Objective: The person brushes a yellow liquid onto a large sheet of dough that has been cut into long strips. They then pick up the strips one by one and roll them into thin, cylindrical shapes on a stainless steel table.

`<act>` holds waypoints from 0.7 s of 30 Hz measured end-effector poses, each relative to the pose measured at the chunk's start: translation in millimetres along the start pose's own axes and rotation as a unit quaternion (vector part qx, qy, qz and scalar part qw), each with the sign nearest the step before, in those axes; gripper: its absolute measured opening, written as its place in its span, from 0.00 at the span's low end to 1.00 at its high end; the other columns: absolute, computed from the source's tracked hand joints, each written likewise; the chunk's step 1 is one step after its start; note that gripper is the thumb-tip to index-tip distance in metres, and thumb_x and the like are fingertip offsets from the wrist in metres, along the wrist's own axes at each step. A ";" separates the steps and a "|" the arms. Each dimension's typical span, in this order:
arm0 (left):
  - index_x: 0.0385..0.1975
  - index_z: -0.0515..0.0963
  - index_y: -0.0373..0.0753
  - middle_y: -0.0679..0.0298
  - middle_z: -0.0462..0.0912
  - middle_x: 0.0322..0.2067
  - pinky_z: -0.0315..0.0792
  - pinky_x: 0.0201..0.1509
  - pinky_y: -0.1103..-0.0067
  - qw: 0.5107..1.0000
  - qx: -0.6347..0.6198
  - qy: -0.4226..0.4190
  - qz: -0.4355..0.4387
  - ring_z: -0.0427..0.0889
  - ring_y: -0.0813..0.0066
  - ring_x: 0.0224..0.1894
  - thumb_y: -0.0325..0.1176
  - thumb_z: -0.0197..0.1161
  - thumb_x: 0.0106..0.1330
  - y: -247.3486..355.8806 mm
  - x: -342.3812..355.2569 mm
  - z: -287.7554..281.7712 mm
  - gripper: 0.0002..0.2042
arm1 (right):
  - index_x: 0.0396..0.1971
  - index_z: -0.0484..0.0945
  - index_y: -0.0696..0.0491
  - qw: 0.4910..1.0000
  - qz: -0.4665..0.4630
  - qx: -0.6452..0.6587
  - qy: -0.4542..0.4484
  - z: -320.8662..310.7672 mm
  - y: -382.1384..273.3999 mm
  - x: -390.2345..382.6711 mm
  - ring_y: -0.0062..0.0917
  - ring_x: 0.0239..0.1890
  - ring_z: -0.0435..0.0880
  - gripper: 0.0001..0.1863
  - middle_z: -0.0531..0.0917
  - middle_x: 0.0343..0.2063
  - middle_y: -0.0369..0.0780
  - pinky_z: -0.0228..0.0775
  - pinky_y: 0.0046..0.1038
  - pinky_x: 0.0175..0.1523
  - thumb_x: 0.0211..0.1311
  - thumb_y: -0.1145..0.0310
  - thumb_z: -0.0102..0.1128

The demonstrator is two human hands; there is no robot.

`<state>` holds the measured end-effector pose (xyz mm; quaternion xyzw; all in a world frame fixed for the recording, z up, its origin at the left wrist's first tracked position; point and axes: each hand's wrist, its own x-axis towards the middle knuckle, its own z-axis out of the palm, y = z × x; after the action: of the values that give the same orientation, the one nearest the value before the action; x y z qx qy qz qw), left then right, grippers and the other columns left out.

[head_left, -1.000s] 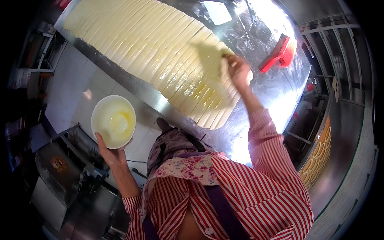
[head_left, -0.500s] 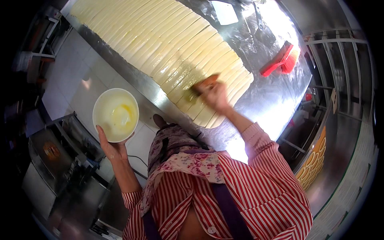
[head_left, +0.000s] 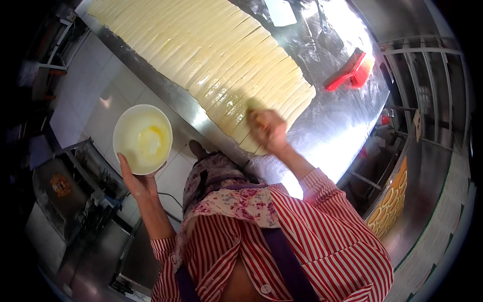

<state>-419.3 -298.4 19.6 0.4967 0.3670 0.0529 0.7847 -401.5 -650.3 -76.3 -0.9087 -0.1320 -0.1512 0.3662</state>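
Note:
My left hand (head_left: 140, 182) grips the lower rim of a white bowl (head_left: 126, 126), held out beside the table. A little yellow liquid, like egg wash, lies in its bottom. Over the near end of the dough, my right hand (head_left: 269, 130) is closed round a brush with a wooden handle, blurred by motion; its pale bristles (head_left: 253, 103) are against the dough. The sheet of pale dough (head_left: 201, 60) is cut into many narrow strips lying side by side. Its surface shines wet around the brush, and fine gaps part the strips.
The dough rests on a shiny metal table (head_left: 322, 121). On it lie a red bench brush (head_left: 356, 73), a white scraper (head_left: 280, 12) and a dark-handled tool (head_left: 322, 17). Metal racks (head_left: 422, 90) stand at the right, near a tray of looped dough pieces (head_left: 390, 204). Dark equipment (head_left: 75, 186) fills the left.
My right hand has turned and swept the brush a little over the strips, its bristles now pointing away from me. The bowl has shifted slightly left and away, still in my left hand.

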 end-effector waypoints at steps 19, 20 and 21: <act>0.64 0.62 0.33 0.49 0.76 0.55 0.86 0.32 0.62 1.000 0.012 0.012 -0.003 0.85 0.55 0.47 0.54 0.52 0.71 -8.7 -8.7 3.3 0.32 | 0.29 0.82 0.62 0.954 0.179 0.027 0.239 -105.2 145.1 79.9 0.27 0.30 0.86 0.05 0.87 0.29 0.47 0.77 0.29 0.36 0.57 0.75 0.64; 0.64 0.62 0.33 0.49 0.76 0.55 0.87 0.31 0.63 1.000 0.015 0.010 -0.003 0.85 0.55 0.46 0.54 0.53 0.71 -9.4 -8.8 4.6 0.32 | 0.29 0.82 0.62 0.955 0.178 0.041 0.234 -96.4 156.5 70.7 0.26 0.32 0.86 0.03 0.87 0.31 0.46 0.77 0.29 0.40 0.58 0.77 0.63; 0.64 0.62 0.33 0.48 0.76 0.55 0.87 0.31 0.63 1.000 0.015 -0.002 -0.003 0.85 0.55 0.46 0.54 0.53 0.71 -9.1 -7.7 7.8 0.32 | 0.29 0.81 0.63 0.955 0.180 0.052 0.232 -80.6 174.5 50.1 0.25 0.34 0.86 0.02 0.87 0.33 0.44 0.78 0.28 0.43 0.58 0.79 0.63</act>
<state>-422.6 -312.2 18.1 0.5075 0.3681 0.0441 0.7778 -308.7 -822.3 -111.6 -0.8371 0.1143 -0.2820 0.4546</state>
